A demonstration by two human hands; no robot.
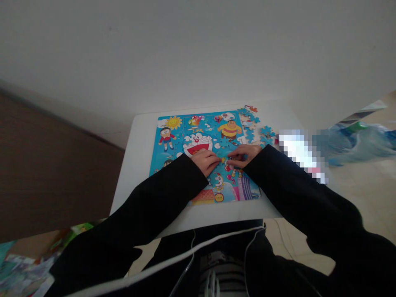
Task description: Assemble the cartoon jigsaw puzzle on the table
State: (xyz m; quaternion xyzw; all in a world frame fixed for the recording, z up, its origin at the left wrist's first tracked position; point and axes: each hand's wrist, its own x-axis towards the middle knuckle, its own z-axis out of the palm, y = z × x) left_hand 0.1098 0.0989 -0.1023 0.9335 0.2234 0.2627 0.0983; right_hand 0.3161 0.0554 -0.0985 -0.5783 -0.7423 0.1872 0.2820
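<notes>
A colourful cartoon jigsaw puzzle [167,154] lies flat on the white table, mostly filled with pieces. My left hand [206,160] rests on its middle, fingers stretched out and close together, tips touching the surface. Just to the right, my right hand [246,154] has thumb and fingertips brought together over the picture, pinching what looks like a puzzle piece, largely hidden by the fingers. A blue piece [225,142] sits above the gap between both hands. Loose puzzle pieces [249,134] lie in a scattered group along the puzzle's upper right side.
The white table [130,165] stands against a pale wall [192,57]. A blurred-out bright device [297,150] is at its right edge. Beyond that lies a clear plastic bag [355,142]. A white cable [185,253] crosses in front of my body.
</notes>
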